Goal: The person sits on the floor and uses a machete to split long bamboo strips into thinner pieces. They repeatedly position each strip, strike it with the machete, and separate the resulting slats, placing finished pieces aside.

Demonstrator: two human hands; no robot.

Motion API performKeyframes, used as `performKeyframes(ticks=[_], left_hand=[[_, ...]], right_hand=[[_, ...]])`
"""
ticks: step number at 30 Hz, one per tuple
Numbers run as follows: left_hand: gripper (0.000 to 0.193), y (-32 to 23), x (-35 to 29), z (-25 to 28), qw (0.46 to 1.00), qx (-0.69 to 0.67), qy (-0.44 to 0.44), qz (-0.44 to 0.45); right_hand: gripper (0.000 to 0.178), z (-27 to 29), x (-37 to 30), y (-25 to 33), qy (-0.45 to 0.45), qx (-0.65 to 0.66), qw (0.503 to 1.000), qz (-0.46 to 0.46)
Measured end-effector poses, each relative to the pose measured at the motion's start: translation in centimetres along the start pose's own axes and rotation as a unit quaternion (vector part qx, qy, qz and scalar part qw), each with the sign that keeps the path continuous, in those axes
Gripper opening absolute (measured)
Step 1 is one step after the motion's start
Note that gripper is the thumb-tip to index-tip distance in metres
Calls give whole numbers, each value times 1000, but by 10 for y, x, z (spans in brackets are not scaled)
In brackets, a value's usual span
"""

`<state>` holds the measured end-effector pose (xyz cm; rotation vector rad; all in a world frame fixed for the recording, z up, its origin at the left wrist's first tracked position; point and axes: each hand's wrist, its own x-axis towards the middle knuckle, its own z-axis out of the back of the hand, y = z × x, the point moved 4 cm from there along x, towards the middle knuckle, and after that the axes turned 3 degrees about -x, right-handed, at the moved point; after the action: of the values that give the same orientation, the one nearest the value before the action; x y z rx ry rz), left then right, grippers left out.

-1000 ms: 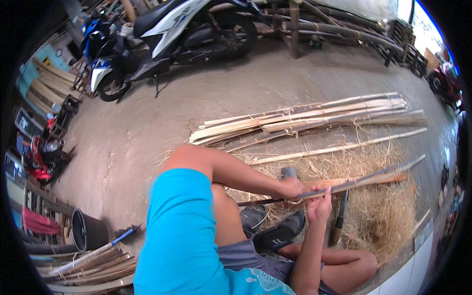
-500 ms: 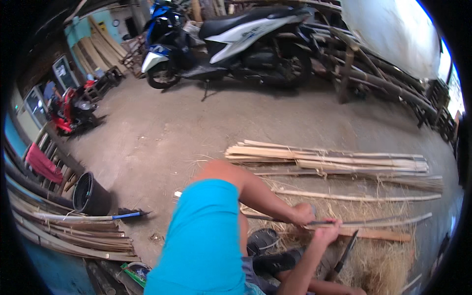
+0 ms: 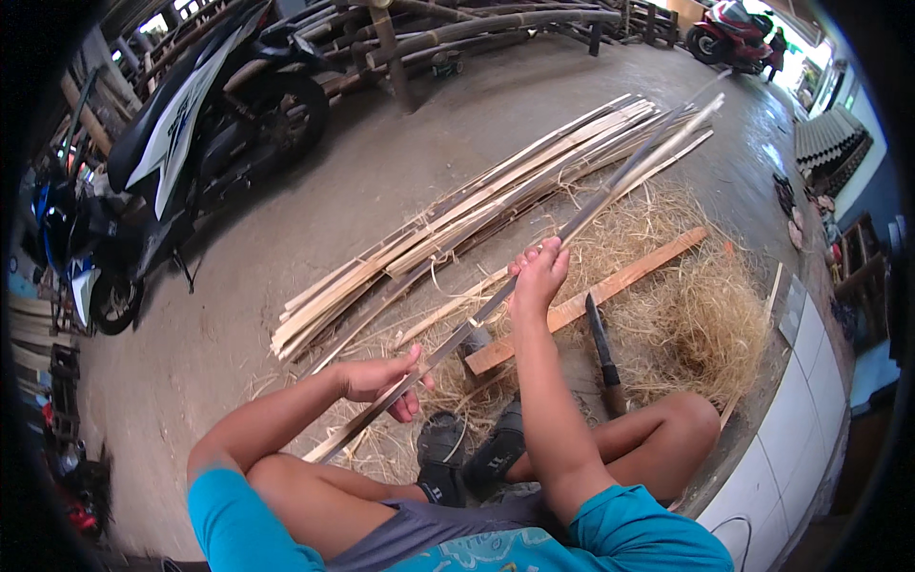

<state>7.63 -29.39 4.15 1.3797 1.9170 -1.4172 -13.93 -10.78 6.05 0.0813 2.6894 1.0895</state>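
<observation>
A long, dark-faced bamboo strip [image 3: 496, 303] runs slantwise across my front, from near my left knee up toward the far right. My right hand [image 3: 539, 272] is closed round its middle. Nearer to me, my left hand [image 3: 386, 379] holds the strip loosely, thumb on one side and fingers passing beneath it. A pale bamboo length lies close along its far part; whether they are joined I cannot tell. Below my right hand, a reddish wooden plank [image 3: 634, 276] lies on the shavings. Beside it is a knife [image 3: 599, 341] with a dark blade.
A bundle of split bamboo strips [image 3: 457, 224] lies beyond my hands. Curly shavings [image 3: 705, 324] cover the floor to the right, next to white tiles [image 3: 796, 429]. A motorbike [image 3: 181, 143] stands at the left, bamboo poles [image 3: 496, 38] at the back, and a red motorbike [image 3: 729, 36] far right.
My view has swung to the right. My hands have moved apart along the strip, and my left forearm no longer crosses my knee toward my right hand.
</observation>
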Motion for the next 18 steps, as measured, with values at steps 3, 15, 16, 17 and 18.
performKeyframes(ticks=[3,15,16,17,18], left_hand=[[56,-12,-4,23,992,88,-54,-71],[43,-72,-18,100,890,223,-377,-124],[44,-75,-20,125,881,231,-389,-136],[44,-83,-18,148,875,241,-393,-149],[46,-88,-28,163,853,267,-433,-116]], right_hand=[[21,-24,19,-4,24,9,1000,-10],[42,57,66,-34,402,-628,624,-232],[44,64,65,-19,447,-668,544,-240],[46,77,81,0,497,-709,478,-148],[48,89,86,13,510,-744,425,-76]])
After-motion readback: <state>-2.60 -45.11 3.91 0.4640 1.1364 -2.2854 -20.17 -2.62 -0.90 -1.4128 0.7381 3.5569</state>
